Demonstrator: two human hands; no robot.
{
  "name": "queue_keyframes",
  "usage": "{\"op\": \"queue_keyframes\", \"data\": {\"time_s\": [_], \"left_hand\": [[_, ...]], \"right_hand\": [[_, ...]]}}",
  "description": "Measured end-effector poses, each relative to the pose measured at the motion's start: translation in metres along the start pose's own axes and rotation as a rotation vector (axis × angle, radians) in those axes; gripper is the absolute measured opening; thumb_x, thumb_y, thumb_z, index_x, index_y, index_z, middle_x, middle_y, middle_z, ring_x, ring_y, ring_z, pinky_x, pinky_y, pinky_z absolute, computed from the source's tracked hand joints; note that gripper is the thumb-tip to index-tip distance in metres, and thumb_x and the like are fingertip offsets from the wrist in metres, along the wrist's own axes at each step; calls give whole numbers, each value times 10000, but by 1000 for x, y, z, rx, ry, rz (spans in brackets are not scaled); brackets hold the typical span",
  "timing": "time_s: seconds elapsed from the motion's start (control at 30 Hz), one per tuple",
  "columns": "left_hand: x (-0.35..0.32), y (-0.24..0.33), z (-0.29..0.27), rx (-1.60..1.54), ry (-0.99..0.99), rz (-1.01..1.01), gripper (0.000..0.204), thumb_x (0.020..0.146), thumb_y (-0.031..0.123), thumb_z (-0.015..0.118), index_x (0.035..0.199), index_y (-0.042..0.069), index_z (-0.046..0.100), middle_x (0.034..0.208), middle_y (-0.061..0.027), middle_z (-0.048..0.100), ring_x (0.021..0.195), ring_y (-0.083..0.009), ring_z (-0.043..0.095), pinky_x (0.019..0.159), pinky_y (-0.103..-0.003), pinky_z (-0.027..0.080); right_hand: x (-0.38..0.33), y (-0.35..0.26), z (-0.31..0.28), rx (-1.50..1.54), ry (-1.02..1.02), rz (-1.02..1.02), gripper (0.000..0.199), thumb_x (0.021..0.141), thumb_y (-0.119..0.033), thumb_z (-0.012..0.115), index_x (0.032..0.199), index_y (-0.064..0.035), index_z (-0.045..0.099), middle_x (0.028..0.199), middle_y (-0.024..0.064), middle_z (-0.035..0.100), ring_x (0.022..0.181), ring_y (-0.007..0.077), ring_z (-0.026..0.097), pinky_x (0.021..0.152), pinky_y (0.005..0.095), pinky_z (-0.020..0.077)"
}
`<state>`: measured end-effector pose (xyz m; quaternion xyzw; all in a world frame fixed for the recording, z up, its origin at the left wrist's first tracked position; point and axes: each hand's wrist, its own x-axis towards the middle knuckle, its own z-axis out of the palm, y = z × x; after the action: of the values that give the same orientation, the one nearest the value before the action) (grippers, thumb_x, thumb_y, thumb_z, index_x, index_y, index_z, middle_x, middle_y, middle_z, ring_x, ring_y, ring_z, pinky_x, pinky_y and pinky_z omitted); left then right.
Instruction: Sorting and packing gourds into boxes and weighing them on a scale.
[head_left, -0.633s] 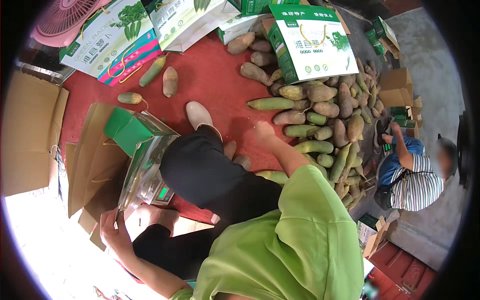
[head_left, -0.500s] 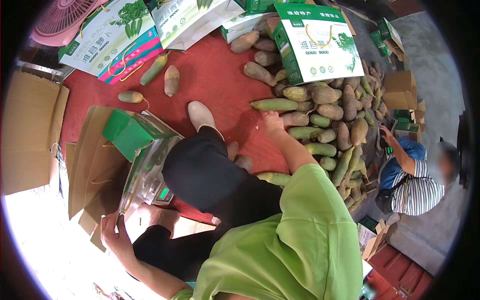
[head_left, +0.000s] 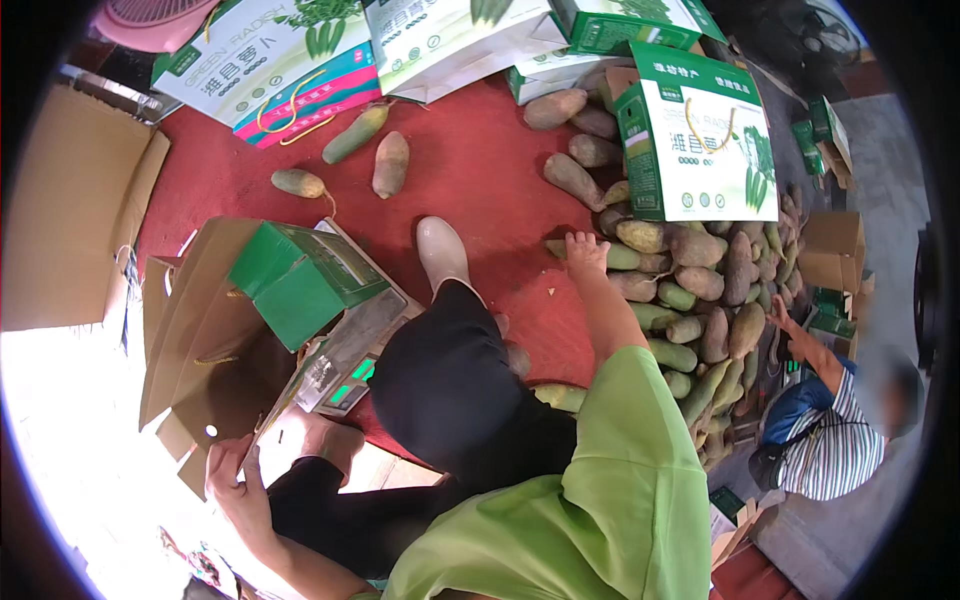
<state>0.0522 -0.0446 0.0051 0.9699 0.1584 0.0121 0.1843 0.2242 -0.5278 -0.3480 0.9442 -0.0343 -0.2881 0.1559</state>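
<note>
My left hand [head_left: 236, 478] pinches the near edge of an upright open carton [head_left: 215, 375], whose brown inside and raised flaps face up. A green end flap [head_left: 300, 280] of that carton leans over a scale [head_left: 345, 393] with lit green displays. My right hand [head_left: 588, 256] lies across a green radish [head_left: 623, 258] at the left edge of a big heap, its fingers bent over the far side. The radish's tip sticks out left of the hand. Brownish, soil-covered radishes [head_left: 698, 283] lie close around it.
A white and green gift box [head_left: 705, 150] stands on the heap's far part. Loose radishes [head_left: 391, 165] lie on the red floor covering [head_left: 470, 150]. More printed boxes [head_left: 270, 60] and a pink fan [head_left: 150, 20] are at the back. A person [head_left: 825, 430] crouches at the right.
My right hand has moved from beside the green radish onto it. My left hand stays at the carton's edge. The view has shifted, and the person at the right reaches toward the heap.
</note>
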Motion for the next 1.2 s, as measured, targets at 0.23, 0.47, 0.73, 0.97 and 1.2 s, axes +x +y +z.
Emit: {"op": "queue_keyframes", "data": {"time_s": [0.23, 0.47, 0.73, 0.97, 1.2], "left_hand": [[3, 3, -1, 30, 9, -2, 90, 760, 4, 636, 838, -41, 649, 785, -124, 595, 734, -264, 601, 700, -336, 464], [2, -2, -6, -15, 27, -63, 201, 667, -46, 645, 863, -10, 673, 827, -121, 602, 803, -298, 595, 700, -361, 483], [-8, -11, -10, 34, 15, -1, 219, 663, 30, 649, 876, 57, 688, 844, -65, 603, 838, -262, 608, 691, -377, 495], [-17, -17, -11, 29, 28, 39, 223, 707, 19, 627, 919, 58, 685, 856, -69, 603, 826, -278, 604, 683, -379, 490], [-21, -22, -10, 46, 36, 83, 208, 731, 53, 629, 931, 69, 684, 867, -59, 599, 862, -260, 597, 706, -380, 493]], "right_hand": [[4, 4, 42, -111, 112, -41, 274, 900, -207, 476, 1161, -227, 556, 1119, -9, 565, 1118, 180, 497, 874, 457, 378], [-12, 1, 29, -244, 135, -150, 259, 892, -189, 493, 1142, -215, 551, 1133, -23, 564, 1104, 182, 515, 878, 455, 389], [-40, -19, -31, 211, 234, -166, 543, 699, -175, 755, 1179, -162, 502, 1135, 28, 568, 1110, 231, 537, 873, 488, 432], [-71, -42, -154, 1547, 303, -558, 585, 719, 52, 715, 1227, -28, 436, 1126, 71, 541, 1050, 183, 539, 927, 339, 445], [-179, -71, -345, 1697, 469, -972, 637, 710, 72, 729, 1258, -12, 416, 1210, 112, 528, 1117, 231, 533, 984, 374, 423]]}}
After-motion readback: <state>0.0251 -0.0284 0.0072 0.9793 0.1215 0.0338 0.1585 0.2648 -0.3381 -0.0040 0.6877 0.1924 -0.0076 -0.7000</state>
